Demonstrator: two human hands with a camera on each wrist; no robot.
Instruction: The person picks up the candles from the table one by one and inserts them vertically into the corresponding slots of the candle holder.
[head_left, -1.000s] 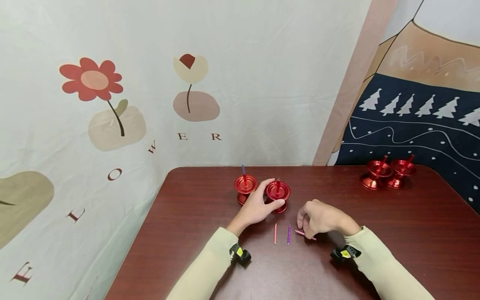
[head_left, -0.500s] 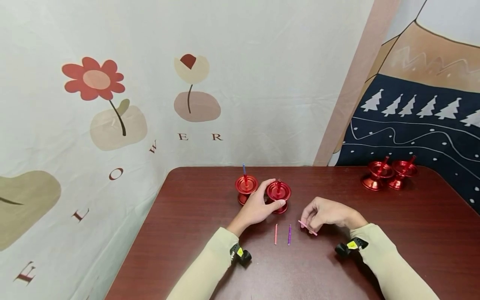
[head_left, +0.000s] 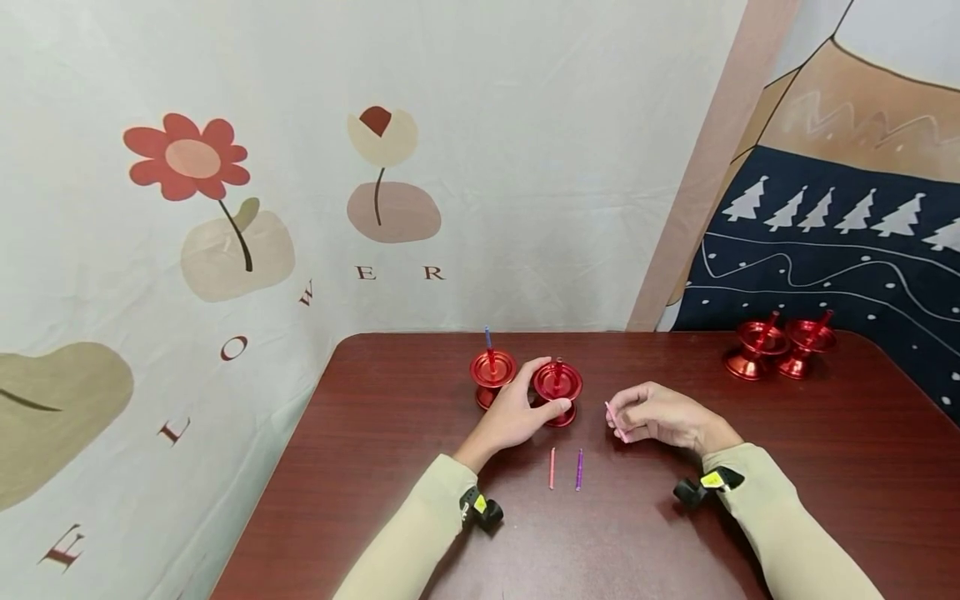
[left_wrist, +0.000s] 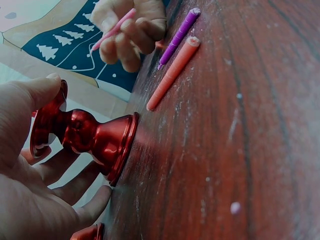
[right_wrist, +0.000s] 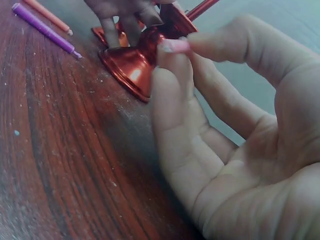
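Observation:
My left hand [head_left: 516, 408] grips a shiny red candle holder [head_left: 557, 383] that stands upright on the table. The left wrist view shows its thumb on the holder's dish and fingers behind the stem [left_wrist: 79, 130]. Between thumb and fingertips, my right hand [head_left: 667, 418] pinches a thin pink candle [head_left: 617, 422], raised above the table and tilted, to the right of the gripped holder. Just left of that holder stands another red candle holder [head_left: 492, 368] bearing a blue candle [head_left: 487, 337]. A coral candle [head_left: 552, 468] and a purple candle [head_left: 579, 470] lie side by side nearer me.
Two more red candle holders [head_left: 757, 340] stand close together at the table's back right corner. Behind the dark wooden table [head_left: 360, 500] hang printed cloths [head_left: 525, 167]. Each wrist carries a small black camera [head_left: 482, 510].
My right hand has lifted the pink candle off the table, moved it slightly away from me and turned it steeper. The left hand has stayed on its candle holder.

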